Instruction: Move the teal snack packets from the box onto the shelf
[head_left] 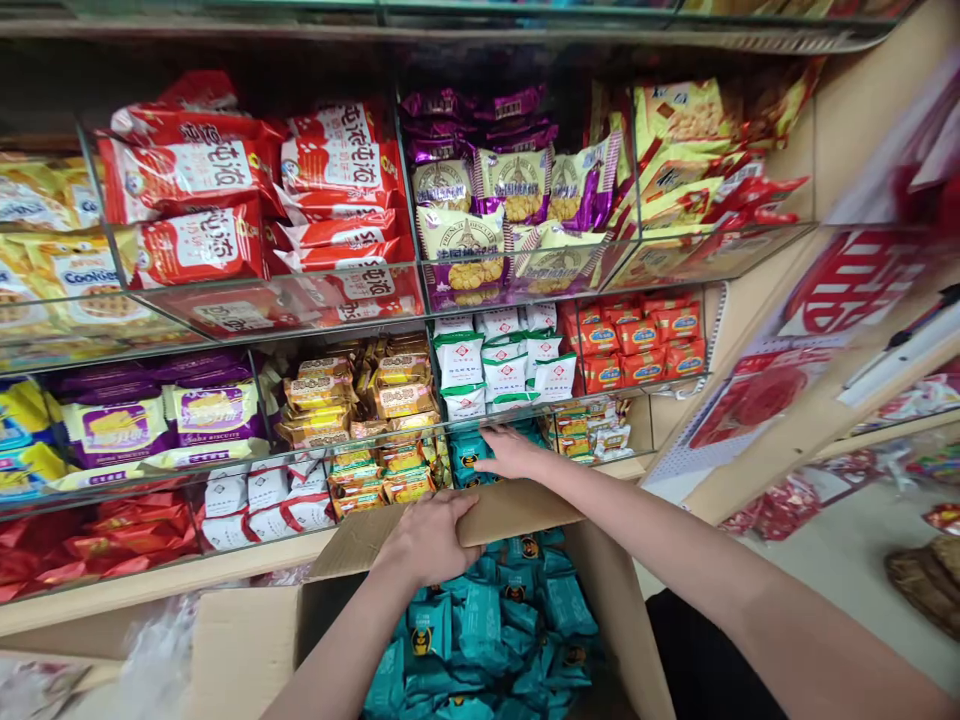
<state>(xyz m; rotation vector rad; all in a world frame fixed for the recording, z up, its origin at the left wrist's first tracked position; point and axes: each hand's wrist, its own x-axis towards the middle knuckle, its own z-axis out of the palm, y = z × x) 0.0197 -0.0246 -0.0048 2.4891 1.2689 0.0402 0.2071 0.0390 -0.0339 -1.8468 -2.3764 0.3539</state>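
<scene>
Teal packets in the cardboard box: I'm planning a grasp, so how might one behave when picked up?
The teal packets are probably light, being small; their creases hint at a yielding outside; heaped loosely, others may slide as one lifts out.

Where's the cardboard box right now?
In the head view, the cardboard box is at bottom centre, in front of the lowest shelf. Teal packets lie inside, and the left hand is on its far flap.

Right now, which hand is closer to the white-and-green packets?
Right: the right hand is just below the white-and-green packets; the left hand is farther, on the box flap.
</scene>
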